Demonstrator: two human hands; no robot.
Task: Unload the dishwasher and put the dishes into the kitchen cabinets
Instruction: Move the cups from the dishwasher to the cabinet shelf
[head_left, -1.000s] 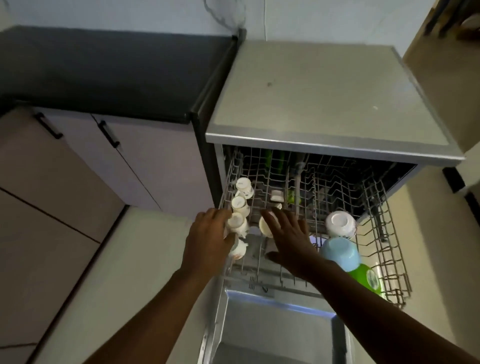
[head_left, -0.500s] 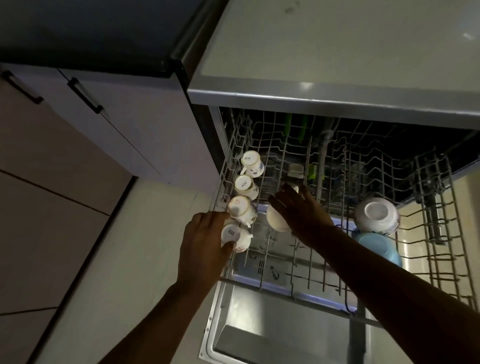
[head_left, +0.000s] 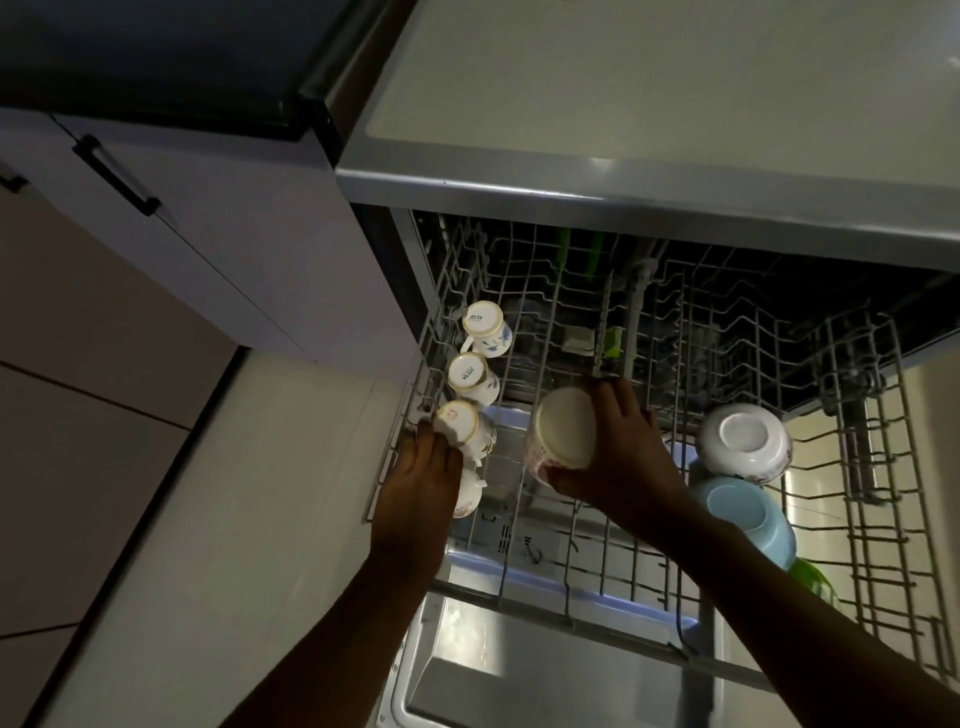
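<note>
Currently, rack (head_left: 675, 525): pulled out over the open door, so dishes lift straight up.
Right hand (head_left: 618, 452): grip closed around an inverted mug (head_left: 563, 434) at rack centre, base upward.
Left hand (head_left: 423, 483): grip wraps a cup (head_left: 470, 493) at the rack's left edge; three cups (head_left: 470, 376) remain inverted, draining.
Bowls (head_left: 743, 441): right side, untouched.

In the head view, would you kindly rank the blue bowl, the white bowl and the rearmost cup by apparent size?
1-2. blue bowl and white bowl: look alike; the blue one is partly hidden.
3. rearmost cup, farther from the camera.
</note>
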